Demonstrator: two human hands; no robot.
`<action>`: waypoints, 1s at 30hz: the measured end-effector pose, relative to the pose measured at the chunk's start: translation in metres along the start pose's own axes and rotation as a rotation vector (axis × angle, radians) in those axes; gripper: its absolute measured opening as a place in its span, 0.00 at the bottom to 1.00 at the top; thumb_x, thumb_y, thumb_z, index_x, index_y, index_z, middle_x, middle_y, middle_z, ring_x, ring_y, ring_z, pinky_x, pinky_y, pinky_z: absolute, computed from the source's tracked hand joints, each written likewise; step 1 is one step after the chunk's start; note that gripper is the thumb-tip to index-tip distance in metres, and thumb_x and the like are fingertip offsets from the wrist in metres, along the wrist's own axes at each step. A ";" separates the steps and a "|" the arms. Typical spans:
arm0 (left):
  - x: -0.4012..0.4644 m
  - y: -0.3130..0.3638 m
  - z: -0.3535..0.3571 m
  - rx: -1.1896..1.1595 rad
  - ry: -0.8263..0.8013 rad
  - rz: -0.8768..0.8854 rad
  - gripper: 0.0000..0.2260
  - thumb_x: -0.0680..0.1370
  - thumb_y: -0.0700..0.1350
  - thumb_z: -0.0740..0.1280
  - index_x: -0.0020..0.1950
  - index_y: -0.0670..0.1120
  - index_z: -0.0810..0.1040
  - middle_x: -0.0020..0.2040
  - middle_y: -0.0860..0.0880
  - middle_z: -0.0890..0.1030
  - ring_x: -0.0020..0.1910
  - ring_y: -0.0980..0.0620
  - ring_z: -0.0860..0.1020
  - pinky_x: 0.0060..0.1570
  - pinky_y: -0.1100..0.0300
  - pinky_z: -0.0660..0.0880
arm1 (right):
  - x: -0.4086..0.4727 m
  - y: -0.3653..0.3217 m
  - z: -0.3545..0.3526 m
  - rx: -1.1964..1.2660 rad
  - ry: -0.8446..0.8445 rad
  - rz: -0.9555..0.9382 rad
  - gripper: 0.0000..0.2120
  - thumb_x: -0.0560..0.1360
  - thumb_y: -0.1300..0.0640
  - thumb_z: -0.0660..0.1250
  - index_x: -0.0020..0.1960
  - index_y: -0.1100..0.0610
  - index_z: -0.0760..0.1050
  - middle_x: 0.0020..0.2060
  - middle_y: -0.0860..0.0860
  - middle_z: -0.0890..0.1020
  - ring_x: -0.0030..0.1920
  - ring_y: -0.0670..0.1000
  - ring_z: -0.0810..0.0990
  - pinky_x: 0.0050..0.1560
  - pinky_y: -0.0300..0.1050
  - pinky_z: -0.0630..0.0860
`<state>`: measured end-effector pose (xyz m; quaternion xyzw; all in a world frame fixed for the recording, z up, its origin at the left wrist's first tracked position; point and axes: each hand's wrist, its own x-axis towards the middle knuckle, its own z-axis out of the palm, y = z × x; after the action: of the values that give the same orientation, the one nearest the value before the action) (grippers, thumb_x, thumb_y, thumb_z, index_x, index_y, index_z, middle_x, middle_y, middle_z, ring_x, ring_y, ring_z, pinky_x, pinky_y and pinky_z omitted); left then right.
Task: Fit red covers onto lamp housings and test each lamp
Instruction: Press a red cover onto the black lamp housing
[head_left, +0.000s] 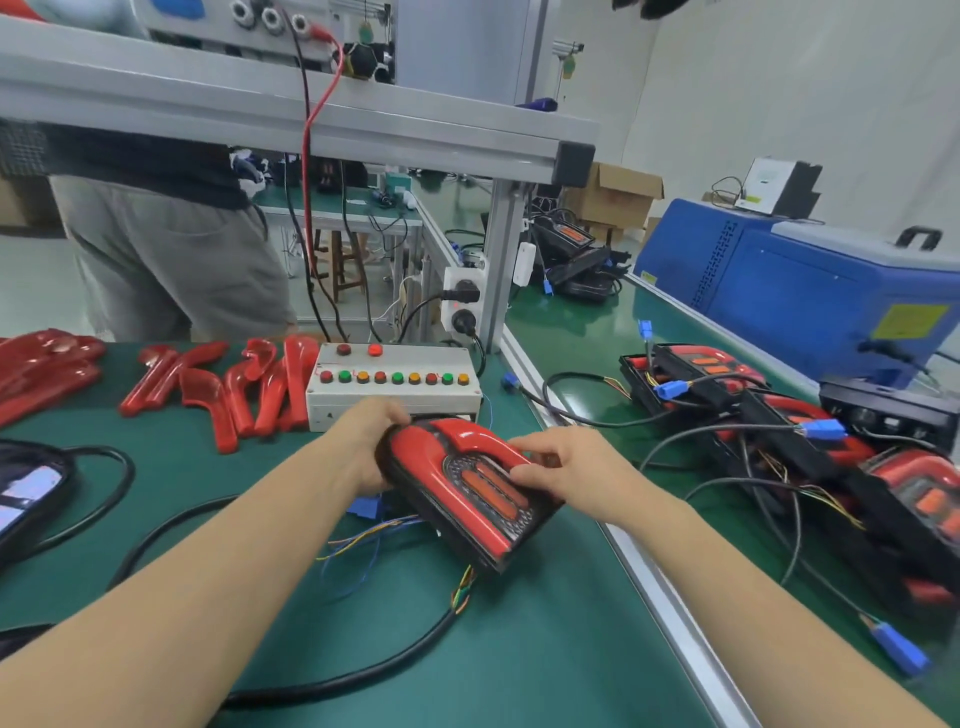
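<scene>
Over a green bench (519, 649), two bare forearms reach forward and both hands grip one lamp housing (467, 499), held tilted just above the mat. Its red cover (457, 441), a curved U-shaped piece, sits on the black housing around two orange lenses in the middle. The left hand (371, 441) wraps the upper left end of the lamp, and the right hand (561, 467) closes on its right edge with fingertips lying across the cover and lens panel. Thin coloured wires and a blue plug (366, 506) trail from beneath the lamp, beside a thick black cable looping across the mat. Directly behind the lamp sits one grey test box (392, 387) with two red buttons on top and a row of nine buttons below them: three red, three green, three orange. To its left lies a loose pile of spare red covers (234, 384), roughly nine or ten, though the overlap makes an exact count impossible. On a second green surface to the right, a heap of assembled lamps (779, 431) lies tangled in cables, with four blue connectors visible. One blue machine (810, 291) stands behind that heap. Another person in grey trousers (171, 260) stands beyond the bench at upper left.
</scene>
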<state>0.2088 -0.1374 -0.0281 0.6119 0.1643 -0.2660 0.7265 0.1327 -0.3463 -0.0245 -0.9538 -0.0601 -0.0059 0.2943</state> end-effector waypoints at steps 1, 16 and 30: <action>0.001 0.001 0.003 0.007 -0.006 0.003 0.08 0.74 0.43 0.67 0.49 0.40 0.72 0.32 0.42 0.81 0.25 0.45 0.79 0.28 0.54 0.78 | -0.001 -0.001 0.002 -0.027 -0.007 -0.005 0.13 0.76 0.52 0.69 0.60 0.45 0.80 0.35 0.49 0.76 0.36 0.47 0.73 0.43 0.44 0.70; -0.002 0.011 -0.014 0.328 -0.220 0.273 0.23 0.61 0.51 0.76 0.52 0.43 0.81 0.42 0.41 0.85 0.34 0.46 0.83 0.33 0.56 0.80 | -0.042 -0.018 0.016 0.793 -0.171 0.313 0.17 0.76 0.54 0.69 0.64 0.54 0.74 0.55 0.54 0.83 0.47 0.49 0.84 0.48 0.45 0.81; -0.010 0.006 -0.015 0.311 -0.196 0.198 0.28 0.58 0.53 0.77 0.54 0.42 0.80 0.44 0.41 0.85 0.37 0.45 0.83 0.42 0.50 0.81 | -0.049 -0.017 0.012 0.976 -0.220 0.332 0.24 0.65 0.50 0.74 0.57 0.60 0.81 0.54 0.61 0.83 0.51 0.56 0.82 0.60 0.59 0.77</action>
<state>0.2058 -0.1200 -0.0210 0.7011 -0.0115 -0.2737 0.6583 0.0813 -0.3309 -0.0275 -0.6975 0.0653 0.1696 0.6931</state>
